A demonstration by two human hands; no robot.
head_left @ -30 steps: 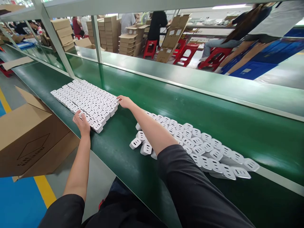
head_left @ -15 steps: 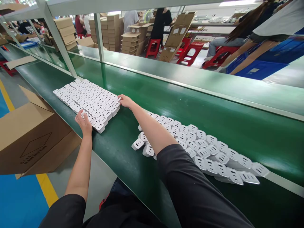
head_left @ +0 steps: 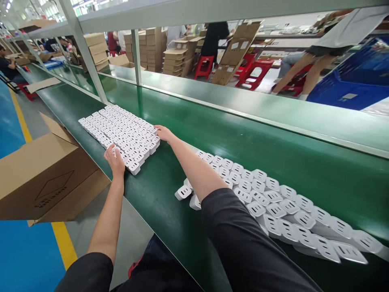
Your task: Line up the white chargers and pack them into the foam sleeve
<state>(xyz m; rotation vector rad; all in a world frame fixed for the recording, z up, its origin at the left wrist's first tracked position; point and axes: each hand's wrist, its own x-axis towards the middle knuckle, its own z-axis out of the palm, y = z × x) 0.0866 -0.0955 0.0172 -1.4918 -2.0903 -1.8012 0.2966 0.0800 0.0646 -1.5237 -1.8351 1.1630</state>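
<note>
A tight block of white USB power adapters (head_left: pixel 123 132) stands on the green conveyor belt (head_left: pixel 161 215), slotted ends facing up. My left hand (head_left: pixel 115 159) rests against the near edge of this block, fingers and thumb apart, touching the outer adapters. At the block's far right corner, my right hand (head_left: pixel 163 133) has its fingers stretched along the end adapters; some fingertips are hidden. Beneath and beyond my right forearm lies a second, looser group of adapters (head_left: pixel 258 197), several of them leaning. One adapter (head_left: pixel 183 192) sits at that group's left end.
An open cardboard box (head_left: pixel 39 174) stands beside the belt on the left. A metal post (head_left: pixel 88 52) rises behind the block, under a long overhead beam (head_left: pixel 194 18). Across the line are red stools (head_left: pixel 258 74), stacked cartons (head_left: pixel 174 63), a blue crate (head_left: pixel 349 87) and several people.
The view has shifted, so the belt and everything on it appear slightly lower and farther right. Both hands stay against the same block of adapters.
</note>
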